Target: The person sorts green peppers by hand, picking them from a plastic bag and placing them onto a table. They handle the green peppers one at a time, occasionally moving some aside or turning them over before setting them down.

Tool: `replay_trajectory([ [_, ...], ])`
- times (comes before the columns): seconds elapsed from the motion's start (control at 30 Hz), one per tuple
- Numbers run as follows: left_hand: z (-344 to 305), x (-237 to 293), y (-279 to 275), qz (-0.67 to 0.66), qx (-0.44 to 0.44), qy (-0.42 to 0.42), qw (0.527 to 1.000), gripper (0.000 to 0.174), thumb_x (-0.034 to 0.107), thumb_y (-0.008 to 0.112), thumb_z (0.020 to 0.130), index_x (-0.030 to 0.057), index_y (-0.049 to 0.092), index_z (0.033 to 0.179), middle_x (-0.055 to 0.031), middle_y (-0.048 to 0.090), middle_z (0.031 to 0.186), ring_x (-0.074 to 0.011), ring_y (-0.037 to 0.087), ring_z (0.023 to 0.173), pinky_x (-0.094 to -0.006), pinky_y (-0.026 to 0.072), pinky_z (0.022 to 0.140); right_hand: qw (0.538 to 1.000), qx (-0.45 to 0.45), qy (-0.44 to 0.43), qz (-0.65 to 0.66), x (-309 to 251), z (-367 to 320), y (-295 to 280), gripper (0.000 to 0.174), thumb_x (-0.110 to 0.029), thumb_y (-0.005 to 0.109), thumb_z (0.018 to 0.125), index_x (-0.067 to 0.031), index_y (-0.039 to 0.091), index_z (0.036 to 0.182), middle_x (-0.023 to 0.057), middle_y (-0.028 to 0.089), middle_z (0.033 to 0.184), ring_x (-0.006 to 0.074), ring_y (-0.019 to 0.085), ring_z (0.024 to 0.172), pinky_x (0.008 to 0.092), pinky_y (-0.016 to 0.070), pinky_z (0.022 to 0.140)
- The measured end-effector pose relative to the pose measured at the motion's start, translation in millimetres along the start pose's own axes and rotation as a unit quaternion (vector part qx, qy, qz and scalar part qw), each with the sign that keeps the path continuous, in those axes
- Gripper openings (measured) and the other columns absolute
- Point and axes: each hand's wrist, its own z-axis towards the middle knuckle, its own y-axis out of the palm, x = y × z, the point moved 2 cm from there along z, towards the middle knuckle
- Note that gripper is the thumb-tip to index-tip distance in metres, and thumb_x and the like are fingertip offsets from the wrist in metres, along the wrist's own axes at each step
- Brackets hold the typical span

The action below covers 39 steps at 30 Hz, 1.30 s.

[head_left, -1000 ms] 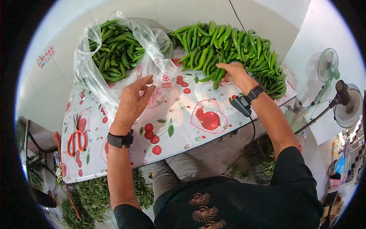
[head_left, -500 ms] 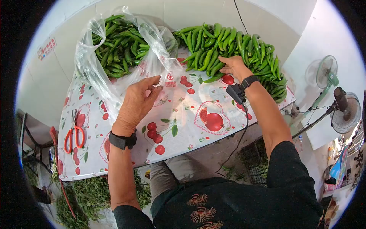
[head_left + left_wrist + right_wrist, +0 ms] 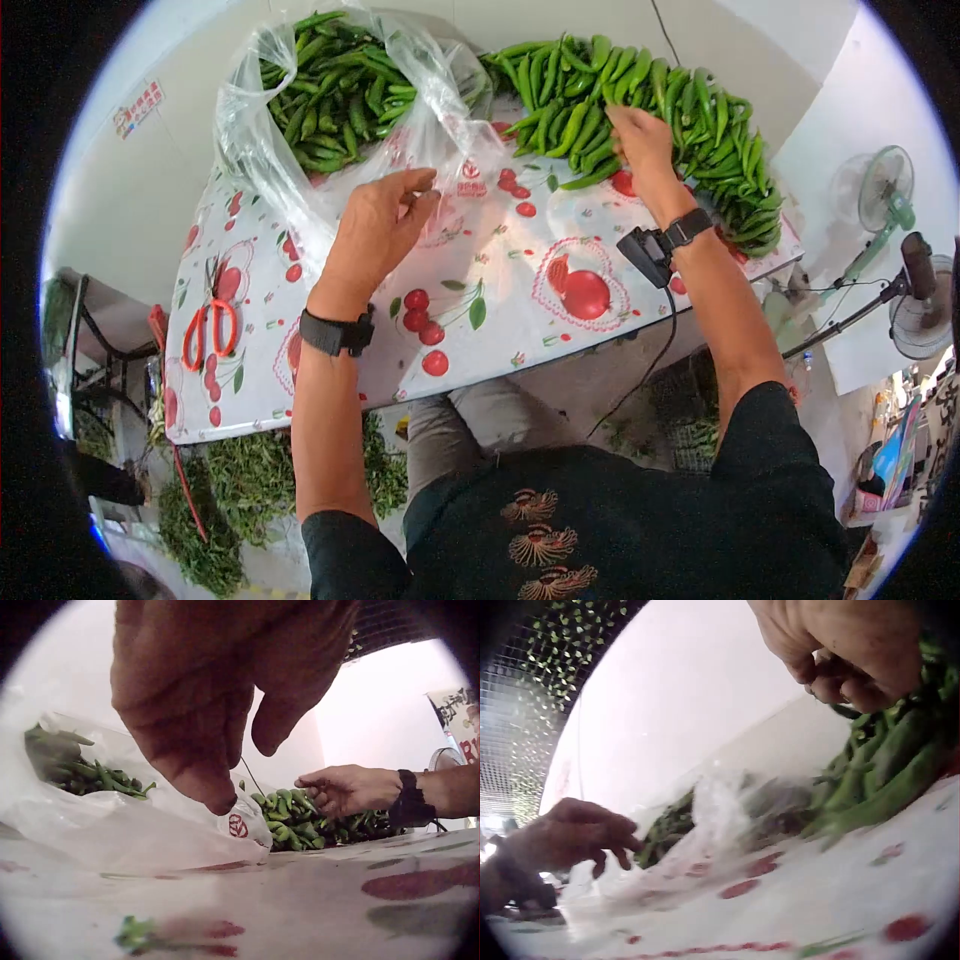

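Observation:
My left hand [image 3: 385, 220] hovers over the cloth in front of a clear plastic bag [image 3: 250, 190], its fingers loosely bent and nothing visible between them. Green chili peppers [image 3: 345, 95] fill the open bag. In the left wrist view the fingertips overlap the bag's red print. My right hand [image 3: 648, 145] is at the long pile of green chili peppers [image 3: 725, 130] on the right, with its fingers curled close over the front rows. In the right wrist view green shows right beside the curled fingertips [image 3: 829, 690]; I cannot tell whether they grip a pepper.
Red-handled scissors [image 3: 212, 320] lie at the left of the table, on the fruit-print cloth [image 3: 480, 320]. A cable hangs from the right wrist camera [image 3: 648, 255] past the table edge. Fans [image 3: 888, 190] stand at the right. Leafy greens [image 3: 250, 475] lie on the floor.
My right hand has lifted off the pile's front edge and shifted back over the peppers, its fingers curling more. The left hand keeps its loose pose before the bag. The head view has shifted slightly.

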Motion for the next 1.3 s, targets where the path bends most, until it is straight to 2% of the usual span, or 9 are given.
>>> replay_trajectory([
  [0.13,2.2,-1.6,-0.7,0.039,-0.007,0.029,0.999,0.027,0.015,0.06,0.087,-0.0028,0.063,0.107,-0.0164,0.068,0.091,-0.0176,0.065,0.075,-0.0299,0.0508,0.065,0.99,-0.118,-0.051,0.049,-34.4,-42.3,59.4,0.026,-0.023,0.065,0.084,0.0011,0.069,0.091,0.0006,0.059,0.063,0.0076,0.053,0.055,0.0242,0.0412,0.049],
  [0.23,-4.5,-0.7,-10.7,0.058,0.02,-0.004,0.998,0.027,0.017,0.061,0.087,0.0002,0.064,0.108,-0.013,0.069,0.09,-0.0118,0.062,0.073,-0.0276,0.0504,0.067,0.971,-0.099,-0.215,-0.027,-27.5,-58.2,98.7,0.024,-0.025,0.066,0.082,-0.0012,0.069,0.088,0.0081,0.066,0.066,0.0115,0.06,0.058,0.0263,0.0461,0.055],
  [0.4,-59.7,33.3,-50.0,0.099,0.072,-0.046,0.991,0.021,0.016,0.064,0.086,0.0022,0.067,0.102,-0.0053,0.068,0.083,-0.0059,0.051,0.065,-0.0229,0.0415,0.058,0.956,-0.162,-0.23,-0.079,2.9,-74.5,108.9,0.03,-0.032,0.067,0.081,-0.0033,0.07,0.089,0.0101,0.066,0.068,0.016,0.062,0.059,0.0304,0.0477,0.059],
  [0.47,-93.8,42.0,-58.7,0.161,0.074,-0.109,0.978,0.017,0.016,0.064,0.086,-0.0002,0.066,0.091,-0.0029,0.062,0.071,-0.0064,0.049,0.062,-0.0235,0.04,0.058,0.923,-0.168,-0.318,-0.138,2.0,-75.0,105.5,0.03,-0.033,0.063,0.086,-0.0041,0.068,0.092,0.0002,0.054,0.057,0.0041,0.046,0.051,0.0246,0.0359,0.047],
  [0.5,-109.5,39.5,-59.0,0.161,0.08,-0.161,0.97,0.017,0.016,0.064,0.086,-0.0004,0.066,0.089,-0.0031,0.061,0.068,-0.0072,0.049,0.061,-0.024,0.0398,0.057,0.923,-0.178,-0.292,-0.175,1.9,-72.4,105.7,0.033,-0.038,0.065,0.081,-0.0059,0.07,0.088,0.0113,0.065,0.067,0.0227,0.061,0.059,0.0313,0.0466,0.058],
  [0.63,-150.5,6.7,-49.5,0.21,0.144,-0.136,0.957,0.022,0.019,0.065,0.086,-0.0013,0.063,0.08,-0.0049,0.056,0.061,-0.0088,0.046,0.056,-0.0266,0.0387,0.053,0.923,-0.226,-0.283,-0.131,-4.5,-71.7,106.3,0.038,-0.026,0.061,0.088,0.0015,0.053,0.062,0.0026,0.038,0.047,0.008,0.039,0.046,0.0306,0.0324,0.043],
  [0.73,-146.9,3.5,-47.4,0.219,0.146,-0.158,0.952,0.027,0.022,0.065,0.085,-0.0022,0.06,0.074,-0.0071,0.053,0.059,-0.0112,0.046,0.054,-0.0285,0.0388,0.053,0.94,-0.237,-0.209,-0.126,-12.7,-80.7,103.3,0.04,-0.025,0.059,0.089,0.0019,0.049,0.062,0.0021,0.042,0.048,0.0083,0.04,0.044,0.0306,0.0333,0.043],
  [0.77,-146.8,6.1,-46.1,0.246,0.138,-0.158,0.946,0.031,0.029,0.065,0.084,0.0013,0.06,0.071,-0.01,0.058,0.066,-0.0244,0.054,0.056,-0.0323,0.0424,0.056,0.939,-0.239,-0.211,-0.126,-14.9,-83.2,102.0,0.04,-0.025,0.059,0.089,0.0019,0.049,0.062,0.0021,0.042,0.048,0.0083,0.04,0.044,0.0306,0.0333,0.043],
  [1.3,-150.9,2.6,-47.4,0.219,0.18,-0.122,0.951,0.03,0.027,0.066,0.083,-0.0004,0.061,0.072,-0.0111,0.058,0.064,-0.026,0.053,0.054,-0.033,0.0423,0.055,0.947,-0.321,-0.02,-0.029,-8.2,-77.9,102.2,0.032,-0.022,0.05,0.097,0.0036,0.058,0.08,0.0015,0.042,0.058,0.0091,0.035,0.046,0.028,0.0294,0.043],
])
